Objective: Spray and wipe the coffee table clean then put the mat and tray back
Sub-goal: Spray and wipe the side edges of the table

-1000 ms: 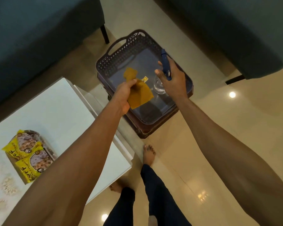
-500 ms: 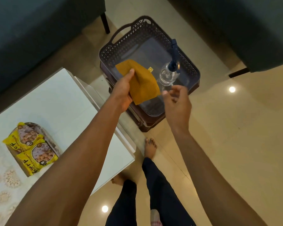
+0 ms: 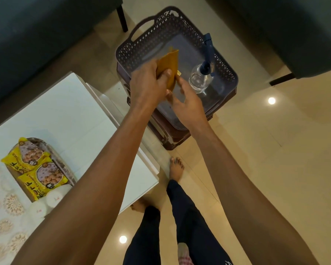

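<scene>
My left hand [image 3: 148, 81] grips a mustard-yellow cloth [image 3: 169, 63] above a brown lattice basket [image 3: 141, 44] that sits on a stool. My right hand [image 3: 187, 101] touches the cloth's lower edge with its fingers pinched on it. A clear spray bottle [image 3: 200, 79] with a dark blue trigger head stands inside the basket at the right, apart from both hands. The white coffee table [image 3: 65, 119] lies at the left. On it rests a tray [image 3: 64, 165] holding two yellow snack packets [image 3: 34, 169], and a patterned mat [image 3: 2, 213] covers its near left end.
Dark sofas fill the top left [image 3: 36, 35] and top right [image 3: 294, 25], with thin black legs on the glossy beige floor [image 3: 275, 150]. My legs and bare feet [image 3: 176, 167] stand between the table's corner and the stool. Two small white round things lie beside the tray.
My right hand let go of the spray bottle, leaving it standing in the basket, then came over to the cloth. Both hands now hold the cloth together.
</scene>
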